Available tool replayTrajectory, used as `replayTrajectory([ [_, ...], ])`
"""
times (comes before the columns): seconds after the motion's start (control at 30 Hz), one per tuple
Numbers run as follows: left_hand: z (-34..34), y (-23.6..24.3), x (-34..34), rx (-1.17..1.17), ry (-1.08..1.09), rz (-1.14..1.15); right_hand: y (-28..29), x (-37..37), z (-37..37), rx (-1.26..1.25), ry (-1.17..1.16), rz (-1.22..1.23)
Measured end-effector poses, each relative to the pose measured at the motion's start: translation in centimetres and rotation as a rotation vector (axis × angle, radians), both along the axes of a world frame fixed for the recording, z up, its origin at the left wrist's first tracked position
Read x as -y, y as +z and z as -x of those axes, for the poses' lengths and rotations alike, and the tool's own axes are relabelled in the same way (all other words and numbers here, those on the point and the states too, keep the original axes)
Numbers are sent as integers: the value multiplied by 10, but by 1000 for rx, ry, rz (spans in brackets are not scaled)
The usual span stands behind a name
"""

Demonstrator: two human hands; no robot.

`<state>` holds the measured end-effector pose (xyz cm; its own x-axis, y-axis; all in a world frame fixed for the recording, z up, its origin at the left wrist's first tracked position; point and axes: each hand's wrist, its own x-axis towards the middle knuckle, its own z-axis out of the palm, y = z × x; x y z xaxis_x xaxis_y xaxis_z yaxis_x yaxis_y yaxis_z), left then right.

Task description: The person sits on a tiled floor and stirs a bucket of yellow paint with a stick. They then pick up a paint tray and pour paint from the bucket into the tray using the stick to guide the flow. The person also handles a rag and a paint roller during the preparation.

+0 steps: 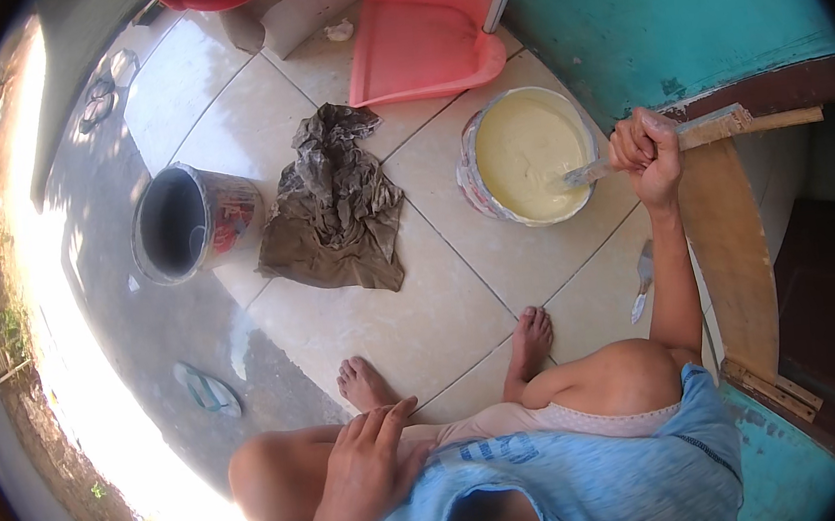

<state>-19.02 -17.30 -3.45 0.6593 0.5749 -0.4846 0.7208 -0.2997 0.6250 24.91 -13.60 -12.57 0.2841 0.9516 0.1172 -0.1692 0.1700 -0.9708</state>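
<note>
My right hand (646,153) is wrapped round a paint-smeared wooden stick (711,127). The stick's lower end dips into pale yellow paint (527,144), which fills much of a round bucket (470,170) on the tiles. Beyond my fist the other end sticks out to the right. My left hand (370,474) lies over my left thigh near the knee, its fingers stretched out and nothing in it. A paintbrush (644,277) rests on the floor beside my right forearm.
Left of the paint bucket are a crumpled, dirty brown rag (338,213) and a dark-insided bucket (233,218). A pink dustpan (422,44) sits behind. One flip-flop (207,389) lies on the grey concrete. A teal wall (675,15) and a wooden board (733,250) bound the right side.
</note>
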Motion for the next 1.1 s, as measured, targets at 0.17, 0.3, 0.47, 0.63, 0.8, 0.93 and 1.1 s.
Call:
replayTrajectory([
  [0.17, -2, -1, -1, 14, -22, 6, -24, -18, 24, 258, -144, -229],
  [0.3, -3, 0, -1, 0, -21, 16, -25, -27, 26, -63, -66, -139],
  [0.47, 0, -2, 0, -8, -2, 14, -2, -4, 9, -43, 104, -17],
  [0.63, 1, -4, 0, -20, -21, 23, -14, -9, 17, 184, -150, -154],
  [0.8, 1, -3, -3, -24, -2, 21, -16, -17, 27, -4, -23, -132],
  [0.93, 2, -3, -4, -19, 9, 30, 1, 1, 20, -28, 117, 51],
  [1.1, 5, -3, -3, -25, 7, 35, -10, 4, 20, 178, -132, -164],
])
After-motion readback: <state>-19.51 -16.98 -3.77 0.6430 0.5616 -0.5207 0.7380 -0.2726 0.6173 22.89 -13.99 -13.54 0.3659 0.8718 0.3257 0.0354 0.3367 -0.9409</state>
